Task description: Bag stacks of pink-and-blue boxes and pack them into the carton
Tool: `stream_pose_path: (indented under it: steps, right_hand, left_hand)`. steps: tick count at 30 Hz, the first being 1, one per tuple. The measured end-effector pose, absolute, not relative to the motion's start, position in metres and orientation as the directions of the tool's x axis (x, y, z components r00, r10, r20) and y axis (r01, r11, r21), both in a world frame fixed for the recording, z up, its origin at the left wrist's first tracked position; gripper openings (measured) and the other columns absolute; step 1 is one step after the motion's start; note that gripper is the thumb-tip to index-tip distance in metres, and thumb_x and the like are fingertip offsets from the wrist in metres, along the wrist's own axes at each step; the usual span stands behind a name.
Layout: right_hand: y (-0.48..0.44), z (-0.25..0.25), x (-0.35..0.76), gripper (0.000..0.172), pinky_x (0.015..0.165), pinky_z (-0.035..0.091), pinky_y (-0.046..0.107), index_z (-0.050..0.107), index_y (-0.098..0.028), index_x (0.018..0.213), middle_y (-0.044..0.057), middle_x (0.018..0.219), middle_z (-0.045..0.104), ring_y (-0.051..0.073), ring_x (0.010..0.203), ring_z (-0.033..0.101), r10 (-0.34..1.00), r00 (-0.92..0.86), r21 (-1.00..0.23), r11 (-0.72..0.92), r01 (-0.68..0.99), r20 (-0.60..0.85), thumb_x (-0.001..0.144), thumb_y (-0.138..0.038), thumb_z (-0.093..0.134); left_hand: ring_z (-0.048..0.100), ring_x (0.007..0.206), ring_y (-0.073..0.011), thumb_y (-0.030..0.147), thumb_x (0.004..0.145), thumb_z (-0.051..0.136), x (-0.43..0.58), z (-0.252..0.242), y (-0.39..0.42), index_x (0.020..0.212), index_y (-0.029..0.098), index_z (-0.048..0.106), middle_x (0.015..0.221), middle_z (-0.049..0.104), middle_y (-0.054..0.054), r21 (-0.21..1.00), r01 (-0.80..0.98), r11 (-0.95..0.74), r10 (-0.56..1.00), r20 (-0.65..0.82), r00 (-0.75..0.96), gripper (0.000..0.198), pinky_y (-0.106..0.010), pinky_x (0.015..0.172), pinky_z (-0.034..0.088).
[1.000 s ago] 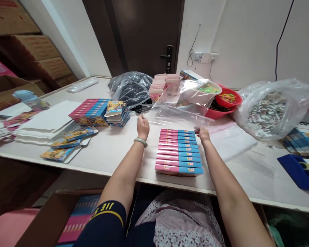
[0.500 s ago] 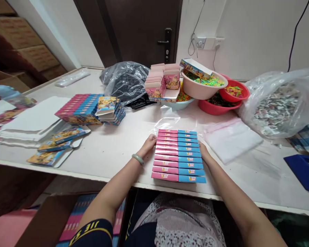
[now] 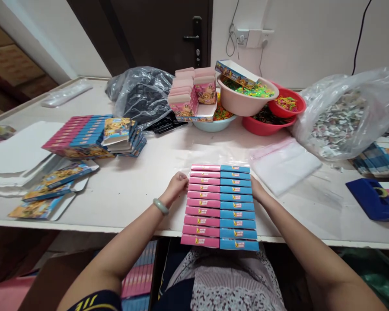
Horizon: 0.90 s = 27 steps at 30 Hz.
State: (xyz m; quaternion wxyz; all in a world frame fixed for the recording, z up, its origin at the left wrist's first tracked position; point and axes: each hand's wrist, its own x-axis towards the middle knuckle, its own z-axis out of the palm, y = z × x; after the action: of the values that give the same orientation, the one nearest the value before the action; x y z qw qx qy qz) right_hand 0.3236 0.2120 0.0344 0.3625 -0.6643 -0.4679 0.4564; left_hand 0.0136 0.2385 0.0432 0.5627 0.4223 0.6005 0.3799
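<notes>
Two side-by-side rows of small flat boxes, pink boxes on the left and blue boxes on the right, form one block in front of me. A clear plastic bag shows beyond its far end. My left hand, with a bangle on the wrist, grips the block's far left side, fingers curled. On the opposite side, my right hand holds the block, its fingers mostly hidden behind the blue row. The block's near end reaches past the table edge.
On the left lie stacked boxes, loose boxes and white sheets. Basins of colourful small pieces stand at the back. Plastic bags lie right, near a large filled sack. Below is a carton of boxes.
Both hands have drawn the block of boxes towards me, so its near end now overhangs the table edge. The camera view has shifted somewhat to the right.
</notes>
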Motion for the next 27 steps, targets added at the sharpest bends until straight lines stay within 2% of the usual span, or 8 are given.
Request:
stream_pose_path:
  steps: [5, 10, 12, 15, 18, 22, 24, 27]
  right_hand:
    - [0.186, 0.043, 0.352, 0.035, 0.065, 0.051, 0.034, 0.06, -0.019, 0.108, 0.003, 0.07, 0.07, 0.021, 0.06, 0.064, 0.917, 0.03, -0.696, -0.322, 0.642, -0.397, 0.075, -0.027, 0.065]
    - [0.226, 0.067, 0.368, 0.045, 0.091, 0.05, 0.039, 0.054, -0.018, 0.126, 0.012, 0.119, 0.068, 0.024, 0.109, 0.064, 0.991, 0.12, -0.709, -0.045, 0.703, 0.056, 0.084, -0.033, 0.057]
    - [0.257, 0.071, 0.362, 0.038, 0.095, 0.048, 0.037, 0.062, -0.019, 0.116, 0.012, 0.123, 0.067, 0.024, 0.116, 0.061, 0.997, 0.076, -0.708, -0.052, 0.705, 0.003, 0.079, -0.026, 0.06]
    - [0.292, 0.067, 0.35, 0.011, 0.083, 0.051, 0.033, 0.069, -0.018, 0.075, 0.008, 0.084, 0.074, 0.025, 0.088, 0.068, 0.984, 0.037, -0.678, -0.148, 0.72, -0.175, 0.063, -0.017, 0.07]
    - [0.299, 0.063, 0.346, 0.011, 0.072, 0.05, 0.03, 0.062, -0.019, 0.055, 0.003, 0.059, 0.066, 0.022, 0.07, 0.065, 0.978, 0.046, -0.687, -0.175, 0.705, -0.202, 0.062, -0.018, 0.07]
    - [0.267, 0.068, 0.344, 0.022, 0.083, 0.049, 0.029, 0.063, -0.02, 0.078, 0.004, 0.083, 0.07, 0.018, 0.087, 0.064, 0.982, 0.186, -0.79, -0.084, 0.608, 0.039, 0.087, -0.034, 0.048]
    - [0.236, 0.071, 0.338, 0.028, 0.083, 0.05, 0.03, 0.061, -0.02, 0.086, 0.005, 0.087, 0.069, 0.017, 0.086, 0.064, 0.927, 0.29, -0.855, 0.057, 0.516, 0.237, 0.092, -0.039, 0.041]
    - [0.178, 0.071, 0.329, 0.021, 0.082, 0.051, 0.033, 0.06, -0.021, 0.088, 0.005, 0.087, 0.067, 0.018, 0.085, 0.064, 0.808, 0.347, -0.821, 0.267, 0.505, 0.476, 0.092, -0.035, 0.046]
  left_hand:
    - [0.054, 0.061, -0.0126, 0.032, 0.061, 0.079, -0.007, 0.049, 0.216, 0.078, 0.016, 0.057, 0.07, 0.059, 0.001, 0.921, 0.277, 0.274, 0.947, -0.309, 0.09, 0.032, -0.023, 0.054, 0.041]
    - [0.058, 0.064, -0.0118, 0.052, 0.056, 0.081, -0.017, 0.067, 0.252, 0.088, 0.014, 0.061, 0.078, 0.061, -0.001, 0.925, 0.04, 0.378, 0.926, -0.377, -0.03, 0.054, -0.023, 0.057, 0.045]
    - [0.052, 0.056, -0.0089, 0.052, 0.053, 0.083, -0.009, 0.074, 0.274, 0.078, 0.013, 0.06, 0.068, 0.057, 0.0, 0.912, 0.02, 0.409, 0.913, -0.409, -0.018, 0.052, -0.021, 0.052, 0.039]
    - [0.043, 0.048, -0.0066, 0.038, 0.049, 0.088, 0.009, 0.083, 0.295, 0.07, 0.012, 0.06, 0.056, 0.052, 0.002, 0.911, 0.094, 0.401, 0.912, -0.407, 0.054, 0.043, -0.02, 0.047, 0.03]
    - [0.045, 0.051, -0.0083, 0.03, 0.053, 0.085, 0.017, 0.09, 0.3, 0.074, 0.011, 0.064, 0.058, 0.055, 0.001, 0.961, 0.103, 0.258, 0.963, -0.264, 0.053, 0.034, -0.023, 0.051, 0.033]
    - [0.049, 0.058, -0.0117, 0.025, 0.066, 0.074, 0.013, 0.102, 0.286, 0.093, 0.013, 0.069, 0.063, 0.055, 0.002, 0.976, 0.217, -0.023, 0.999, 0.016, 0.034, 0.03, -0.027, 0.062, 0.041]
    - [0.054, 0.067, -0.0147, 0.024, 0.073, 0.068, 0.008, 0.108, 0.27, 0.095, 0.016, 0.069, 0.069, 0.057, 0.0, 0.903, 0.378, -0.204, 0.979, 0.191, 0.071, 0.023, -0.03, 0.067, 0.044]
    - [0.059, 0.081, -0.0185, 0.021, 0.086, 0.058, 0.0, 0.113, 0.232, 0.092, 0.019, 0.068, 0.082, 0.062, -0.005, 0.648, 0.564, -0.512, 0.85, 0.476, 0.225, 0.012, -0.033, 0.075, 0.048]
